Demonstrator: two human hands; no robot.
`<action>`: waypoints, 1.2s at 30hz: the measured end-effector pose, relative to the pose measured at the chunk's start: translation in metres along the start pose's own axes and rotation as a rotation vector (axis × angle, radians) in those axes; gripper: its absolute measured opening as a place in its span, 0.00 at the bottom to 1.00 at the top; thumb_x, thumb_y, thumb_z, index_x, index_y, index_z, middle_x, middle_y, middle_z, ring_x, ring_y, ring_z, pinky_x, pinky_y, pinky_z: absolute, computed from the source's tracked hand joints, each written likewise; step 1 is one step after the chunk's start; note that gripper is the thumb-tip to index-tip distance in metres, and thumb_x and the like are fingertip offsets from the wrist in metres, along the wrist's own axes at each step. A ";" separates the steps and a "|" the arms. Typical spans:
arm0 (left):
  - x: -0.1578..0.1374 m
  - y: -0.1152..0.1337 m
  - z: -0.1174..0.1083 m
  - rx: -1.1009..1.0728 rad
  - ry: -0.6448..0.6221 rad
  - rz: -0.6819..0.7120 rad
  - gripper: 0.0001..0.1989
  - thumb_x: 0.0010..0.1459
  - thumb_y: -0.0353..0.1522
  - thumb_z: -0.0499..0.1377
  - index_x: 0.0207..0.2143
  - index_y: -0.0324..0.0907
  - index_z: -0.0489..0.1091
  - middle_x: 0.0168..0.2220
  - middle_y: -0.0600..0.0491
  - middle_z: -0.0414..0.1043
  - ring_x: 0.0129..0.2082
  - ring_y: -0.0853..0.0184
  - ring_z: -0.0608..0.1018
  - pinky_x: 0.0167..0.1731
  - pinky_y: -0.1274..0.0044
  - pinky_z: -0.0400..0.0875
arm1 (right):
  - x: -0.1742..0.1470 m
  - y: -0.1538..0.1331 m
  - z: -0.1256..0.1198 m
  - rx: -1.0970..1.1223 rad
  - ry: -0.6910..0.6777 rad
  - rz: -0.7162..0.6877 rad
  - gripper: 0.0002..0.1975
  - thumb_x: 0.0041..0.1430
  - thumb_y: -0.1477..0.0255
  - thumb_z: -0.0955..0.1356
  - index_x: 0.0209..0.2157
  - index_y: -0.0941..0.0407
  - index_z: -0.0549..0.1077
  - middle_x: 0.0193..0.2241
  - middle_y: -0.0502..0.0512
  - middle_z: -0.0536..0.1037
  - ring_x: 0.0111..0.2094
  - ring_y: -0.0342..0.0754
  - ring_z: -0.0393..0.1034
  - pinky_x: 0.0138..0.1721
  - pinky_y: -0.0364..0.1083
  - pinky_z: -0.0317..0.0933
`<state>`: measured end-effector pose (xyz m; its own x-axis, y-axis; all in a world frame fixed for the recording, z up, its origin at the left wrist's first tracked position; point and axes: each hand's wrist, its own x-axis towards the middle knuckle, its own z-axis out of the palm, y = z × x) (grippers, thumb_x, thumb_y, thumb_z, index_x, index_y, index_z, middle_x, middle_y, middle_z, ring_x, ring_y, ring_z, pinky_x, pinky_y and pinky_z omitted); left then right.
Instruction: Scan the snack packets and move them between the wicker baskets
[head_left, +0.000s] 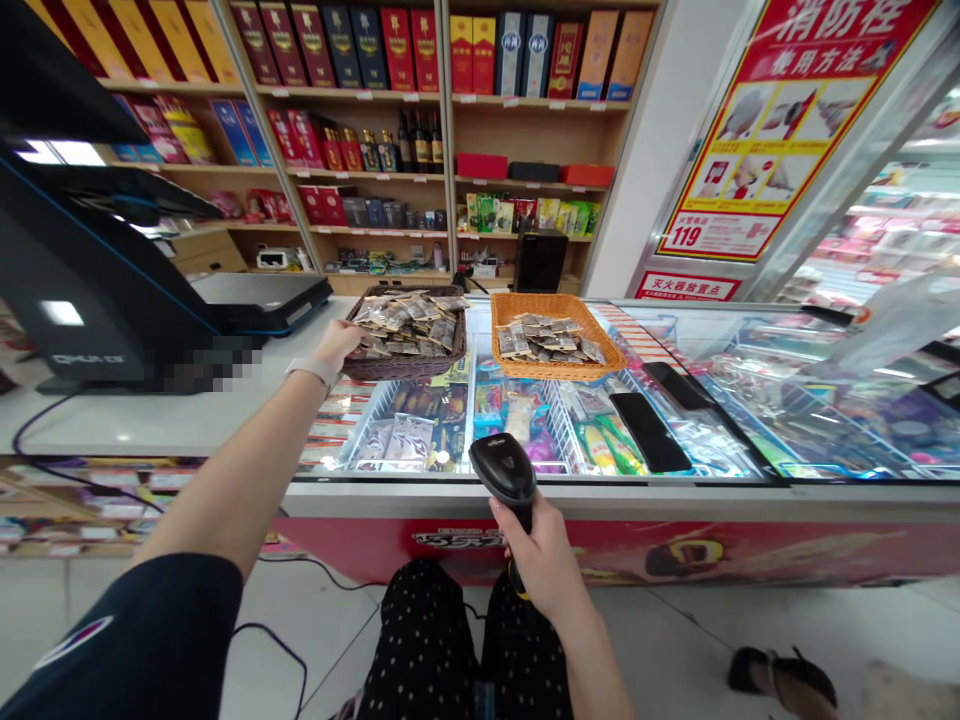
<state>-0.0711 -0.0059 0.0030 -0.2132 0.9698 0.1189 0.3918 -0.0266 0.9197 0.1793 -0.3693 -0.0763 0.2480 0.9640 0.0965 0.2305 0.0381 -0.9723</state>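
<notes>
A black barcode scanner (pixel 504 466) with a handle is gripped in my right hand (pixel 547 560), in front of the freezer's edge. Its head points up and away from me. My left hand (pixel 341 345) reaches out to the left side of a dark brown woven basket (pixel 405 368), its fingers closed at the rim and partly hidden. Small flat packets (pixel 409 322) with brownish contents fill that basket. To its right, an orange woven basket (pixel 559 372) holds a smaller heap of similar packets (pixel 551 338). Both baskets rest on the glass top of the freezer.
Two dark phones (pixel 651 432) lie on the freezer glass (pixel 720 455) at the right. A black checkout machine (pixel 112 300) stands on the white counter (pixel 187 425) at left. Shelves of boxes (pixel 405 50) line the back. Cables (pixel 322 565) trail below; another person's shoe (pixel 784 675) shows lower right.
</notes>
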 end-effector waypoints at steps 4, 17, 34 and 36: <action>-0.043 0.012 -0.011 -0.218 -0.058 -0.015 0.20 0.46 0.30 0.64 0.43 0.43 0.66 0.28 0.57 0.69 0.22 0.71 0.70 0.23 0.81 0.64 | 0.003 0.002 0.003 0.014 0.008 -0.003 0.21 0.65 0.54 0.66 0.40 0.58 0.78 0.30 0.59 0.82 0.32 0.56 0.78 0.26 0.45 0.66; -0.206 -0.048 0.086 -0.604 -0.437 0.138 0.34 0.56 0.40 0.66 0.63 0.47 0.60 0.39 0.50 0.79 0.37 0.62 0.81 0.39 0.72 0.76 | -0.004 -0.001 0.005 0.015 0.048 -0.012 0.22 0.65 0.54 0.67 0.44 0.60 0.79 0.30 0.60 0.83 0.36 0.57 0.79 0.31 0.46 0.70; -0.219 -0.063 0.095 -0.546 -0.509 0.215 0.25 0.63 0.42 0.61 0.59 0.45 0.63 0.44 0.47 0.76 0.42 0.62 0.78 0.43 0.72 0.71 | -0.004 -0.001 0.009 -0.167 0.048 -0.004 0.22 0.67 0.55 0.65 0.48 0.58 0.78 0.30 0.60 0.83 0.38 0.60 0.81 0.32 0.47 0.69; -0.219 -0.062 0.094 -0.551 -0.516 0.219 0.24 0.63 0.41 0.61 0.59 0.45 0.65 0.48 0.46 0.75 0.44 0.61 0.77 0.45 0.72 0.71 | -0.005 0.000 0.008 -0.183 0.049 0.001 0.23 0.67 0.55 0.65 0.48 0.58 0.78 0.29 0.60 0.83 0.38 0.60 0.81 0.31 0.47 0.68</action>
<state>0.0357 -0.1934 -0.1158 0.3130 0.9151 0.2543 -0.1521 -0.2160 0.9645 0.1703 -0.3716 -0.0788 0.2928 0.9499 0.1097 0.3962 -0.0162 -0.9180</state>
